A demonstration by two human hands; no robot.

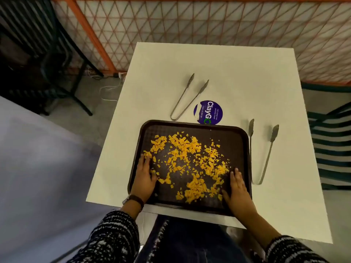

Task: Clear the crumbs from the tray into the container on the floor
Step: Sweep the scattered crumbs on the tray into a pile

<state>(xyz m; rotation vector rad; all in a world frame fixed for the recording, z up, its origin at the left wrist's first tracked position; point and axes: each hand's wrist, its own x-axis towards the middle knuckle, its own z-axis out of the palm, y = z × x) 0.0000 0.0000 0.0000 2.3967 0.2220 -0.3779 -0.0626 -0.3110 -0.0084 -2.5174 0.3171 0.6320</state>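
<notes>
A dark brown tray [235, 135] lies on the near half of a white table [218, 69]. Yellow-orange crumbs [190, 160] are scattered over most of its surface. My left hand [144, 177] rests flat on the tray's left side, fingers spread among the crumbs. My right hand [237, 186] rests flat at the tray's right side, fingers pointing away from me, touching crumbs. Neither hand holds anything. No container on the floor is in view.
Two metal tongs lie on the table, one pair [188, 95] beyond the tray and another [266, 150] to its right. A round purple sticker [209, 112] sits behind the tray. An orange lattice fence [190, 25] backs the table; chairs stand left and right.
</notes>
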